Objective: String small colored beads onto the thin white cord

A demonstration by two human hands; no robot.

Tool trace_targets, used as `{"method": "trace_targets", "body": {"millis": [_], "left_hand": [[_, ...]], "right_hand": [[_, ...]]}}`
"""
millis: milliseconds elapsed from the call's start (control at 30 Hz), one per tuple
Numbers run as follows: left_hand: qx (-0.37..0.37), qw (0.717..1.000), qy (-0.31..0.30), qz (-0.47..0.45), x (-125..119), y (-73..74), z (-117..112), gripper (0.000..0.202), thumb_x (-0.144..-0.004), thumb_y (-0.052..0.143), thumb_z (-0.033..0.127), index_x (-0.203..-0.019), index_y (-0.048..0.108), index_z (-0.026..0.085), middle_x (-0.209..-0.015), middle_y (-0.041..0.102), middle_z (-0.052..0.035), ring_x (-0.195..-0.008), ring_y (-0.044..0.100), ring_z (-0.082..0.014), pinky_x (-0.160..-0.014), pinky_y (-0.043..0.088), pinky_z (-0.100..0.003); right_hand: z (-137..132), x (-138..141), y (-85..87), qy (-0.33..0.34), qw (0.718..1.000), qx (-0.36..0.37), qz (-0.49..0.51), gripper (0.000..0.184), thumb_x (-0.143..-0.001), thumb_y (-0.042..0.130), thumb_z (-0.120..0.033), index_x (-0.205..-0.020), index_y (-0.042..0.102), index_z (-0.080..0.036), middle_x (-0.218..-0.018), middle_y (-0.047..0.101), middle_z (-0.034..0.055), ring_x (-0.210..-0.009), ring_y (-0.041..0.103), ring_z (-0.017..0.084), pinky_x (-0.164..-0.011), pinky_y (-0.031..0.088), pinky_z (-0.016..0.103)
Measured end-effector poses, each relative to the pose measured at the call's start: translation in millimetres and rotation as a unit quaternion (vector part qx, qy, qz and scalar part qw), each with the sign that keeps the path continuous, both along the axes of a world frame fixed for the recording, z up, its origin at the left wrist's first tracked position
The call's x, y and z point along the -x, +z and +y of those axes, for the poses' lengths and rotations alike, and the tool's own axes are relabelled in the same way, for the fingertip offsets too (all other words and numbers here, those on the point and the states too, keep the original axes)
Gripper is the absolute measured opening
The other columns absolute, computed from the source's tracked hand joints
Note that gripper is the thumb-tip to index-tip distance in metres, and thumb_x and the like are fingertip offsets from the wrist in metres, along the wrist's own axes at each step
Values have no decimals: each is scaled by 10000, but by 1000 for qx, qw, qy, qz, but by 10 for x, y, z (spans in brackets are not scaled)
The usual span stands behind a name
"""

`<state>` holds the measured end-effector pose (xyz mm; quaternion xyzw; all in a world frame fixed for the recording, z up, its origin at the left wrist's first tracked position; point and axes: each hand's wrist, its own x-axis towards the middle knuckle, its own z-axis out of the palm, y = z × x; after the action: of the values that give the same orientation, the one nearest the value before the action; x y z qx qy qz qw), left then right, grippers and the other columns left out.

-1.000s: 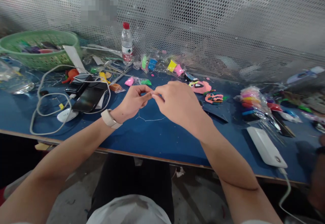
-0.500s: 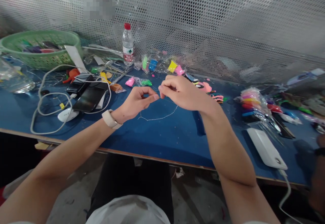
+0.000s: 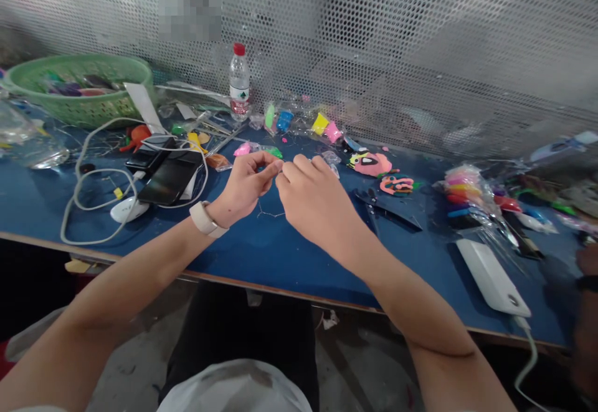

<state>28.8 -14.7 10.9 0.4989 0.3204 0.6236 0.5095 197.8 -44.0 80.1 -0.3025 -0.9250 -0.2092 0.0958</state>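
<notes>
My left hand (image 3: 245, 186) and my right hand (image 3: 314, 203) meet fingertip to fingertip above the middle of the blue table (image 3: 261, 253). Both pinch a thin pale thread (image 3: 267, 214), whose loose end lies on the table just below them. A pale watch band (image 3: 206, 219) is on my left wrist. Beyond my right hand lie a pink clay figure (image 3: 369, 163) and a smaller orange one (image 3: 396, 184). What sits at the pinch itself is too small to make out.
A black phone (image 3: 169, 177) and white cables (image 3: 88, 197) lie left. At the back stand a green basket (image 3: 79, 88), a water bottle (image 3: 239, 81) and bags of coloured clay (image 3: 301, 122). Right: a white power bank (image 3: 493, 278), more clay bags (image 3: 465, 191). Perforated metal wall behind.
My right hand pulled up and right, drawing the thread out, then came back down to meet my left hand. The thread's loose part on the table is now shorter.
</notes>
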Motion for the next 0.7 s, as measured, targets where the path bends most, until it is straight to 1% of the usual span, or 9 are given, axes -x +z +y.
{"method": "trace_targets", "body": {"millis": [133, 267, 367, 433, 533, 633, 700], "left_hand": [[-5, 1000, 8, -9, -4, 23, -20, 517, -760, 1022, 593, -804, 725, 171, -598, 500, 53, -475, 351, -48, -429, 246, -215], [-5, 1000, 27, -10, -15, 27, -27, 494, -784, 1010, 579, -798, 730, 173, -559, 459, 67, -457, 314, -48, -418, 227, -224], [-11, 999, 48, -1, -24, 20, -23, 479, -793, 1004, 565, -798, 730, 173, -540, 448, 72, -449, 309, -50, -413, 225, -225], [-19, 997, 71, 9, -23, 17, -15, 468, -795, 1005, 547, -786, 722, 174, -542, 459, 70, -449, 323, -51, -412, 231, -224], [-23, 995, 98, 16, -6, 18, 5, 450, -793, 1013, 508, -779, 711, 174, -558, 485, 65, -455, 360, -53, -417, 249, -223], [-22, 993, 114, -4, 17, 24, 32, 433, -809, 1008, 482, -791, 704, 175, -578, 505, 64, -449, 366, -50, -413, 240, -224], [-23, 991, 128, -16, 31, 33, 45, 406, -846, 987, 462, -800, 700, 179, -565, 486, 72, -436, 344, -48, -408, 223, -227]], "right_hand": [[-146, 123, -125, -66, 998, -4, 10, 379, -1059, 441, 22, -1055, 797, -108, -929, 713, 153, -922, 586, 281, -773, 403, 394], [-204, 171, -221, -121, 992, 25, 25, 376, -1045, 445, 36, -1066, 791, -109, -946, 712, 139, -865, 591, 254, -688, 389, 371], [-214, 174, -274, -140, 989, 32, 24, 370, -1033, 459, 45, -1052, 790, -118, -942, 711, 131, -874, 599, 253, -687, 405, 368], [-226, 171, -285, -140, 990, 19, 25, 371, -1030, 460, 47, -1056, 791, -118, -950, 711, 139, -920, 609, 267, -724, 434, 377], [-237, 144, -217, -112, 993, -9, 42, 312, -1049, 506, -8, -1124, 788, -121, -1022, 715, 168, -1030, 616, 312, -818, 474, 415], [-185, 42, -28, -83, 991, -22, 107, 223, -1089, 595, -177, -1238, 762, -161, -1211, 704, 200, -1167, 613, 372, -914, 502, 476], [-92, -78, 121, -95, 980, -37, 173, 266, -1108, 613, -277, -1332, 723, -184, -1374, 657, 220, -1302, 590, 431, -985, 522, 542]]}}
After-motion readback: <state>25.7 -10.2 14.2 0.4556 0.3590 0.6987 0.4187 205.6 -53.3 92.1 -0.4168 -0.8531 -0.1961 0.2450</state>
